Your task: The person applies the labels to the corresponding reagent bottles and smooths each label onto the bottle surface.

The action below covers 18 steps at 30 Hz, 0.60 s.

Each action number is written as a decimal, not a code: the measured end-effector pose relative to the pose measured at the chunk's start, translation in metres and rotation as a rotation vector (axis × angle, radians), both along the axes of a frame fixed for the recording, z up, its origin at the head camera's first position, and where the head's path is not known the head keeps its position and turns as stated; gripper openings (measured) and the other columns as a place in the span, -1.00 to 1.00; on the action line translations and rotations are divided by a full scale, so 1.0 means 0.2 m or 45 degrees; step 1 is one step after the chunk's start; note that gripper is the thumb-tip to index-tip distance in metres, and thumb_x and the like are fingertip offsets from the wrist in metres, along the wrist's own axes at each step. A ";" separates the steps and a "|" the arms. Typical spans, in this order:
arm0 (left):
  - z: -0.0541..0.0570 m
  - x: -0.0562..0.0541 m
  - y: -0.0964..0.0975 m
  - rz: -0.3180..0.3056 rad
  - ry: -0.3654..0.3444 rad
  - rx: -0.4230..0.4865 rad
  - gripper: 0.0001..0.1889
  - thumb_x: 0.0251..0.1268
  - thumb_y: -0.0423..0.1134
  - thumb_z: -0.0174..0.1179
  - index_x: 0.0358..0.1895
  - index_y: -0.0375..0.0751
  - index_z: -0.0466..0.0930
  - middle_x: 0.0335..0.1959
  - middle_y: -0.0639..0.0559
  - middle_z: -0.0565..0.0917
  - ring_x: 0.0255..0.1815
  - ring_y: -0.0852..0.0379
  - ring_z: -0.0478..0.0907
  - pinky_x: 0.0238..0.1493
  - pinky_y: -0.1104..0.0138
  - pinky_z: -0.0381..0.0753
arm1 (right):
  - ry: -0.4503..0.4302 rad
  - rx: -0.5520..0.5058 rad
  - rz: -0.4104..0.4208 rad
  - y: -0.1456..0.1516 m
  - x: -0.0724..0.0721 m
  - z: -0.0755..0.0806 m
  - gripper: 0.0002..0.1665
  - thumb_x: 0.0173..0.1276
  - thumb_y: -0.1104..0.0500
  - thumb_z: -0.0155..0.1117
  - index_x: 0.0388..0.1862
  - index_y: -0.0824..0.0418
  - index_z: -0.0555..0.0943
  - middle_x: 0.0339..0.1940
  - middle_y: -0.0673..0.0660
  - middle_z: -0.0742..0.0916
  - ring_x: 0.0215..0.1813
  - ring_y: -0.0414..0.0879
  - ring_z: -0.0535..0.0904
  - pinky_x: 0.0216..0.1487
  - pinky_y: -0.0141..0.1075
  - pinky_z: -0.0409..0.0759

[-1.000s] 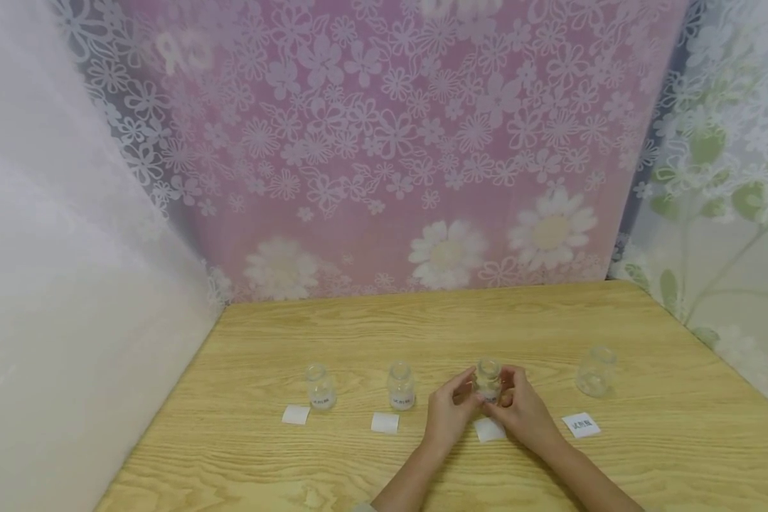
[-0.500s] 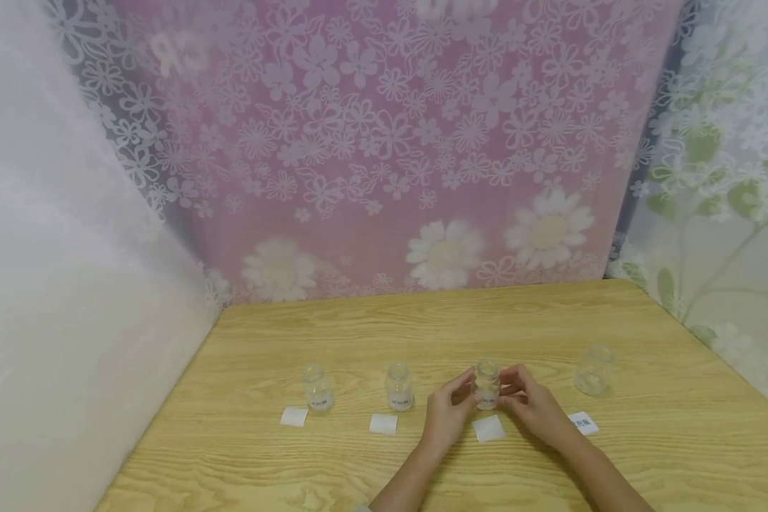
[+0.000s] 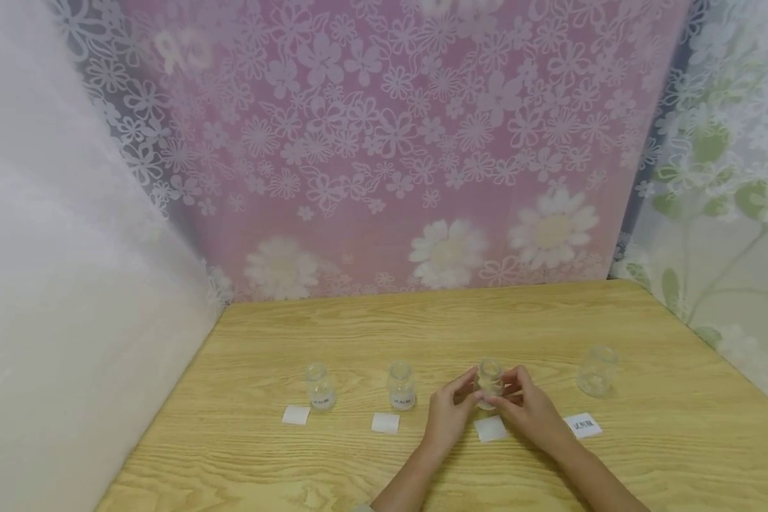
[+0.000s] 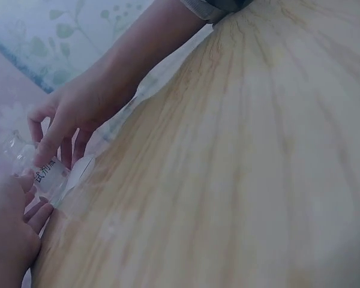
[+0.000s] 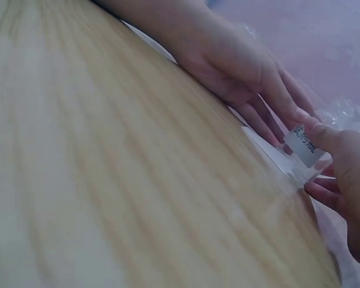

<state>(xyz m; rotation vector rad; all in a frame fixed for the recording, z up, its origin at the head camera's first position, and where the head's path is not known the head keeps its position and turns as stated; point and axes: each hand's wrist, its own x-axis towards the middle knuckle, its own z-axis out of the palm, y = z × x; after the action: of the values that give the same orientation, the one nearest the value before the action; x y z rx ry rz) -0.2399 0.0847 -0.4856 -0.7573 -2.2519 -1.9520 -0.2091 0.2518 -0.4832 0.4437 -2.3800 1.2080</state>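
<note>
A small clear glass reagent bottle (image 3: pixel 490 371) stands upright on the table between my hands. My left hand (image 3: pixel 448 416) holds it from the left, thumb in front and fingers round the side. From the right, my right hand (image 3: pixel 532 412) grips it too, its thumb on the front over the label (image 4: pixel 46 171). Printed dark characters show on that white label (image 5: pixel 305 146) in both wrist views. Just in front of the bottle lies a blank white paper piece (image 3: pixel 490 429). The far sides of my fingers are hidden behind the glass.
To the left stand two labelled glass bottles, one nearer (image 3: pixel 401 386) and one farther (image 3: pixel 321 387). White paper pieces (image 3: pixel 385 423) (image 3: pixel 296 414) lie before them. At right is an unlabelled bottle (image 3: pixel 596 371), with a printed label (image 3: pixel 584 425) in front. Curtains edge the wooden table (image 3: pixel 358 469).
The right thumb and fingers drew slightly away from the bottle half a second ago, baring its label, and are now back against it. The left hand keeps its hold.
</note>
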 end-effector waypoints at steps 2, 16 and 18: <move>0.00 0.00 0.00 -0.007 -0.005 0.009 -0.59 0.21 -0.30 0.16 0.15 -0.21 0.48 -0.01 0.00 0.60 -0.04 0.17 0.52 -0.04 0.43 0.46 | 0.027 0.005 0.074 0.02 0.00 0.01 -0.62 0.16 0.38 0.29 -0.10 0.35 0.34 -0.20 0.19 0.59 -0.22 0.00 0.55 -0.26 -0.34 0.58; -0.01 -0.01 0.01 0.003 0.052 -0.006 -0.55 0.15 -0.50 0.17 0.15 -0.24 0.48 0.01 -0.05 0.58 -0.04 0.11 0.54 -0.03 0.40 0.48 | -0.010 -0.066 0.214 0.12 -0.04 -0.04 -0.59 0.17 0.44 0.25 -0.03 0.34 0.35 -0.12 0.27 0.60 -0.20 -0.13 0.56 -0.24 -0.34 0.58; -0.01 0.00 0.01 0.018 0.077 -0.027 -0.54 0.12 -0.53 0.18 0.15 -0.26 0.48 0.01 -0.06 0.58 -0.05 0.11 0.54 -0.04 0.39 0.48 | 0.015 -0.033 0.192 0.11 -0.04 -0.04 -0.55 0.14 0.46 0.27 -0.02 0.35 0.34 -0.13 0.25 0.60 -0.21 -0.14 0.56 -0.25 -0.34 0.59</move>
<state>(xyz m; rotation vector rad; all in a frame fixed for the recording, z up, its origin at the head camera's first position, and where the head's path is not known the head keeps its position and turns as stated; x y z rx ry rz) -0.2404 0.0869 -0.4876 -0.7892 -2.2409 -1.8758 -0.2162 0.2743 -0.4920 0.6295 -2.3533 1.2961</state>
